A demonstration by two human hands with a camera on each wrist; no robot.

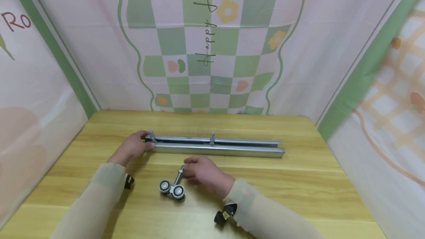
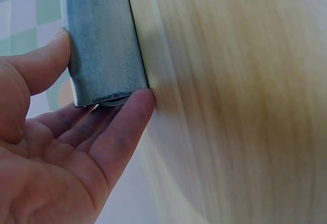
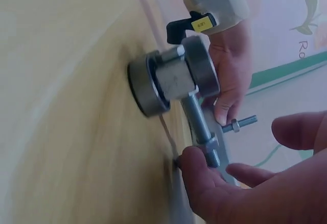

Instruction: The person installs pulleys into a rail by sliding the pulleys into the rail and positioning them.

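A long metal channel rail (image 1: 232, 151) lies across the table with its slot facing up. Two threaded bolts stand up from the slot, one bolt (image 1: 151, 135) at the left end and one bolt (image 1: 212, 138) near the middle. My left hand (image 1: 132, 146) holds the rail's left end; in the left wrist view the thumb presses one edge and the fingers cover the end. A wheeled trolley (image 1: 172, 190) with a bolt stem rests on the table in front of the rail. My right hand (image 1: 206, 174) is at the stem's tip, fingertips against it, thumb apart.
A light wooden table (image 1: 282, 194) carries everything. Behind it hangs a patterned curtain (image 1: 212, 47), with more printed cloth on both sides. Black wrist devices, one strap (image 1: 129, 182) on the left and one (image 1: 225, 214) on the right, sit at the sleeves.
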